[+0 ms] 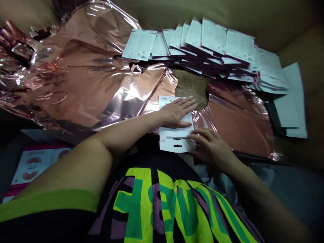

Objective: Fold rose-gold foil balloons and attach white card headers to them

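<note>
A flat white cardboard packet [174, 133] with pink edges lies in front of me on shiny rose-gold foil [83, 77]. Its flap, with two hanger slots, points towards my body. My left hand [177, 111] rests flat on the packet's upper part, fingers stretched out and pressing on its face. At the packet's right edge, beside the flap, my right hand [211, 145] has its fingers curled round the border; the thumb is mostly hidden. Right of the packet lies a smooth rose-gold foil piece [240, 125] under clear film.
Several similar white packets [192, 40] lie overlapped in a long pile along the back, with more stacked at the right [270, 71]. White sheets [291, 101] lean near the right wall. Printed packets [35, 165] sit low at the left. Crumpled foil fringe [15, 74] fills the far left.
</note>
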Available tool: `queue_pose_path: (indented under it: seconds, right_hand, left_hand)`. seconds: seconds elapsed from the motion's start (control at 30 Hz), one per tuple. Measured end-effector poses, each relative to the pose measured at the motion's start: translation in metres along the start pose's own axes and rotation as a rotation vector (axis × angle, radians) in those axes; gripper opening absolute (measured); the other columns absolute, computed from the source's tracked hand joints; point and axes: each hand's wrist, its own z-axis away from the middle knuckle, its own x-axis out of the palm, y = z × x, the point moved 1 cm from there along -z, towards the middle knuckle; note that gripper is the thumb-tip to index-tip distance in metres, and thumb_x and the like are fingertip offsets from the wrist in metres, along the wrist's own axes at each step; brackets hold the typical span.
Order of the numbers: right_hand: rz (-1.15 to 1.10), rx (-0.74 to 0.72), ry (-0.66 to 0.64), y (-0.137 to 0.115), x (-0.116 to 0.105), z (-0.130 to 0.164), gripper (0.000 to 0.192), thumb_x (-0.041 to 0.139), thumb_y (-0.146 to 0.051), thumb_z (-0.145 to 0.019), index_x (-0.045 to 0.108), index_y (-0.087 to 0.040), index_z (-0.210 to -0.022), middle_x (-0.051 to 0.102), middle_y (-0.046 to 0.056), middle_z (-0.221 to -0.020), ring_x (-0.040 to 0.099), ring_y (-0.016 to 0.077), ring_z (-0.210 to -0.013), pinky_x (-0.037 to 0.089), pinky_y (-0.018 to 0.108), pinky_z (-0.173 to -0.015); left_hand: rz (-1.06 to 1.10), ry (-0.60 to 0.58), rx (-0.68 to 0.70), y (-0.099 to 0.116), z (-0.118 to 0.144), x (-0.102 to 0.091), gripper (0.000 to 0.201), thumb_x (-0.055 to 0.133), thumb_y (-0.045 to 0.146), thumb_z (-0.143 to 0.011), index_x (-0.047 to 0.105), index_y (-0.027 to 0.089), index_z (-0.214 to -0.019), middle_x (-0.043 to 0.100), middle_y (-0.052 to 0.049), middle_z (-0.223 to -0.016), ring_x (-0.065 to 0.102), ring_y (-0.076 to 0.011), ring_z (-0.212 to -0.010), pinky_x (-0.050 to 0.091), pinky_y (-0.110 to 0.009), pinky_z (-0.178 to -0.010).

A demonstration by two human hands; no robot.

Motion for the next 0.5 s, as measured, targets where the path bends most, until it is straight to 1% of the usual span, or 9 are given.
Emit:
queue_pose_path:
  seconds: [0.07, 0.13, 0.17, 0.2, 0.23, 0.3, 0.33, 0.4, 0.5]
  right_hand:
    - [0.046, -0.121, 0.063, 0.001, 0.018, -0.007, 0.024, 0.065, -0.030, -0.088, 0.067, -0.022, -0.110, 0.066, 0.012, -0.117, 0.060, 0.0279, -0.111, 0.053, 0.048, -0.093]
    - [0.045, -0.168, 0.102, 0.001, 0.031, -0.010, 0.024, 0.061, -0.024, -0.089, 0.067, -0.022, -0.112, 0.066, 0.011, -0.122, 0.059, 0.0269, -0.116, 0.053, 0.047, -0.096]
    - [0.040, -0.177, 0.125, 0.000, 0.036, -0.010, 0.025, 0.060, -0.023, -0.089, 0.066, -0.021, -0.113, 0.065, 0.012, -0.125, 0.058, 0.0273, -0.120, 0.052, 0.048, -0.097]
    - [0.034, -0.178, 0.149, 0.000, 0.039, -0.009, 0.026, 0.060, -0.022, -0.089, 0.066, -0.021, -0.114, 0.065, 0.012, -0.127, 0.056, 0.0279, -0.123, 0.051, 0.048, -0.099]
    - [0.030, -0.171, 0.178, -0.001, 0.042, -0.008, 0.024, 0.061, -0.022, -0.089, 0.067, -0.021, -0.112, 0.065, 0.012, -0.127, 0.055, 0.0281, -0.124, 0.051, 0.048, -0.100]
    - [0.024, -0.135, 0.230, -0.004, 0.044, -0.010, 0.018, 0.060, -0.023, -0.090, 0.068, -0.021, -0.106, 0.067, 0.011, -0.123, 0.058, 0.0271, -0.120, 0.052, 0.047, -0.098]
    - [0.021, -0.109, 0.248, -0.005, 0.044, -0.012, 0.015, 0.060, -0.022, -0.090, 0.068, -0.022, -0.102, 0.068, 0.010, -0.119, 0.060, 0.0259, -0.116, 0.052, 0.045, -0.097]
    - [-0.004, -0.055, 0.285, -0.006, 0.042, -0.019, 0.011, 0.058, -0.022, -0.091, 0.068, -0.021, -0.094, 0.071, 0.009, -0.108, 0.063, 0.0237, -0.103, 0.054, 0.042, -0.091]
    - [-0.054, 0.058, 0.302, -0.006, 0.037, -0.030, 0.014, 0.059, -0.027, -0.092, 0.066, -0.020, -0.082, 0.070, 0.008, -0.091, 0.062, 0.0218, -0.087, 0.053, 0.038, -0.078]
  left_hand:
    - [-0.032, 0.060, 0.053, 0.004, 0.015, -0.012, 0.052, 0.047, 0.046, -0.094, 0.053, 0.012, -0.133, 0.050, -0.015, -0.143, 0.037, -0.0315, -0.139, 0.029, -0.046, -0.115]
    - [-0.016, 0.053, 0.110, 0.012, 0.043, -0.021, 0.045, 0.052, 0.051, -0.091, 0.063, 0.013, -0.112, 0.062, -0.017, -0.121, 0.053, -0.0330, -0.120, 0.043, -0.047, -0.102]
    - [0.006, 0.038, 0.141, 0.015, 0.060, -0.022, 0.047, 0.056, 0.056, -0.088, 0.063, 0.013, -0.107, 0.064, -0.016, -0.115, 0.057, -0.0328, -0.113, 0.047, -0.047, -0.097]
    - [0.025, 0.035, 0.162, 0.018, 0.077, -0.022, 0.048, 0.061, 0.056, -0.085, 0.062, 0.013, -0.107, 0.064, -0.017, -0.115, 0.058, -0.0326, -0.112, 0.049, -0.047, -0.095]
    - [0.036, 0.057, 0.162, 0.021, 0.092, -0.020, 0.045, 0.064, 0.050, -0.085, 0.061, 0.013, -0.110, 0.063, -0.017, -0.119, 0.057, -0.0322, -0.115, 0.049, -0.047, -0.097]
    - [0.065, 0.148, 0.117, 0.022, 0.116, -0.012, 0.030, 0.063, 0.032, -0.087, 0.060, 0.014, -0.111, 0.061, -0.016, -0.125, 0.055, -0.0299, -0.122, 0.047, -0.047, -0.104]
    - [0.096, 0.203, 0.083, 0.022, 0.122, -0.008, 0.022, 0.060, 0.024, -0.088, 0.061, 0.014, -0.107, 0.062, -0.015, -0.125, 0.055, -0.0280, -0.123, 0.047, -0.046, -0.105]
    - [0.197, 0.299, 0.015, 0.021, 0.127, 0.000, 0.009, 0.057, 0.019, -0.090, 0.063, 0.014, -0.095, 0.066, -0.013, -0.118, 0.060, -0.0237, -0.119, 0.051, -0.041, -0.103]
    - [0.316, 0.414, -0.088, 0.022, 0.122, 0.004, 0.015, 0.057, 0.021, -0.093, 0.062, 0.015, -0.081, 0.069, -0.012, -0.107, 0.066, -0.0190, -0.106, 0.056, -0.033, -0.094]
